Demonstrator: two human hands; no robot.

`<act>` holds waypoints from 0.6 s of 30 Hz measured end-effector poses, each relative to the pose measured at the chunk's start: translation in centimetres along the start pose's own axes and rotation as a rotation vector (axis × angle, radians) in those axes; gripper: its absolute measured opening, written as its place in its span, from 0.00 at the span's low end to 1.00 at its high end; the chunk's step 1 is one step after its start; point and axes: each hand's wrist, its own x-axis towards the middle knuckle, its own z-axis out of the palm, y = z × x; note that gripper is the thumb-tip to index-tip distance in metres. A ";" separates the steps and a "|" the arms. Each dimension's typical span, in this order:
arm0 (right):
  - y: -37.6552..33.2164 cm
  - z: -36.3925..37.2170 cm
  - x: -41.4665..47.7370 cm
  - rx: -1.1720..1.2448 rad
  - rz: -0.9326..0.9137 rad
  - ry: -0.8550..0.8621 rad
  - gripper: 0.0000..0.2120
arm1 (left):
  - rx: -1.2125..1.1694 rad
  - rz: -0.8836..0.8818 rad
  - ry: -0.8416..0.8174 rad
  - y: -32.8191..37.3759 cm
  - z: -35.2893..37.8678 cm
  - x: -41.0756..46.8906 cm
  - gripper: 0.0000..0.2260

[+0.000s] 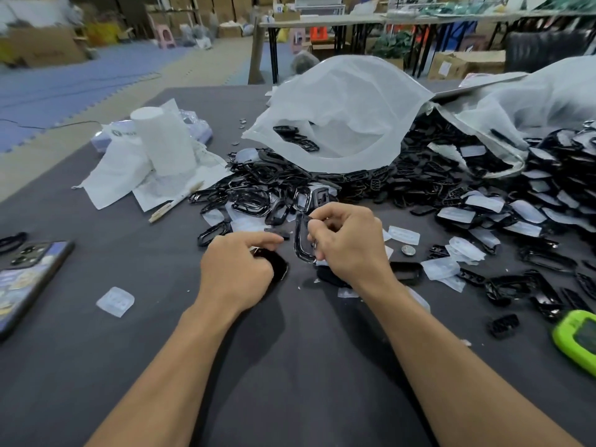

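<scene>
left hand (237, 269) palm down on table (129, 366), fingers curled round one shell (278, 264), index straight | right hand (350, 243) just beside it, fingertips pinching one frame (300, 241) upright | pile (403, 188) behind, too many to count | one phone (29, 279), two bags (338, 108)

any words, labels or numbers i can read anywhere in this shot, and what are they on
No text here is legible.
White wrapper by the paper roll: round logo and a printed word, too blurred.
Cardboard box at the back: white label, too small.
Green device: screen unreadable.
Black frame in the right hand: no print visible.
</scene>
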 end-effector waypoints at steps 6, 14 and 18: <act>0.0 0.3 0.0 -0.053 0.020 -0.047 0.08 | 0.191 0.114 -0.003 -0.8 0.1 0.1 0.23; -0.7 1.1 0.1 0.173 0.079 -0.073 0.10 | -0.223 0.052 0.044 0.3 0.4 0.0 0.23; -0.8 1.7 0.4 0.167 0.050 -0.001 0.09 | -0.489 -0.032 0.050 0.7 0.8 0.6 0.16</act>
